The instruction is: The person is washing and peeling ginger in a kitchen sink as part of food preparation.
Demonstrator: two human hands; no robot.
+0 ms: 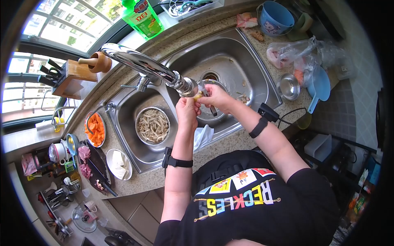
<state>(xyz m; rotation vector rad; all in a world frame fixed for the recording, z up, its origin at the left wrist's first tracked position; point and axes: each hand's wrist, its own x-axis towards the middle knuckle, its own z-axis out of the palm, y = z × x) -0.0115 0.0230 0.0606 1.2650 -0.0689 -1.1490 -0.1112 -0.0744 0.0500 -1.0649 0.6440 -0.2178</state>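
Evidently much had been prepared already. The double sink (pixel 246 53) lay beneath the fingers, and just below them a steel bowl (pixel 152 125) had been filled with pale strips. Well to their left, a plate of cut carrot (pixel 95 129), a dark board with raw meat (pixel 88 164) and a dish of white slices (pixel 119 164) were set out. One small yellowish piece (pixel 198 96) was judged unfinished. It was pinched in the left hand (pixel 186 112) at the faucet (pixel 139 63) mouth, while the right hand (pixel 217 97) was closed round a dark-handled tool (pixel 212 110). "RECKLES" was read on the black shirt (pixel 240 199). The green bottle (pixel 141 16) label could not be read.
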